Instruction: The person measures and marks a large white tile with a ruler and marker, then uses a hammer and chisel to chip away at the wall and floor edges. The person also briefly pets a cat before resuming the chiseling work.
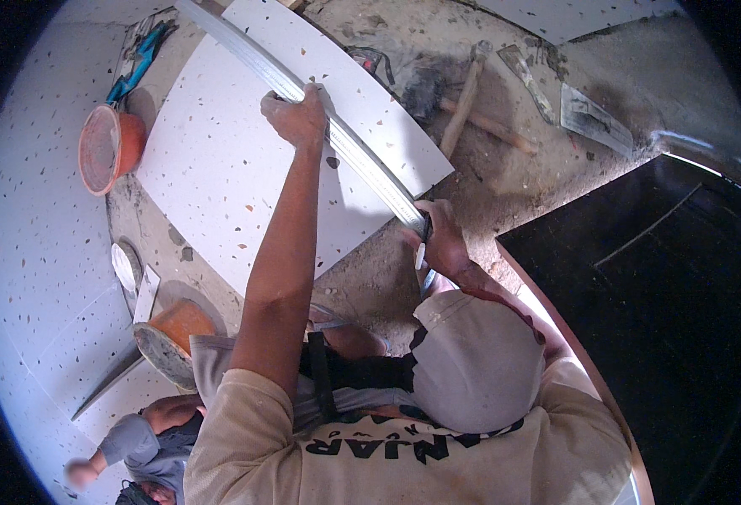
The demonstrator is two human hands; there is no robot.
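A long silver metal bar (358, 156) lies slantwise across a large white slab with dark and brown flecks (210, 177). My left hand (299, 118) is closed around the bar on its upper half, with the arm stretched forward. At the bar's near end, by the slab's edge, my right hand (445, 240) is closed, its fingers curled and partly blurred. A small dark piece with a white tip (421, 255) shows at those fingers; I cannot tell its kind. My grey-clothed knee (480, 362) stands close beside my right forearm.
An orange bucket (111, 150) and a cement-smeared orange bucket (173, 341) stand left. Hammers (467, 97) and a flat metal float (594, 118) lie on the floor beyond the slab. A dark panel (640, 286) fills the right. Another person (147, 442) is at lower left.
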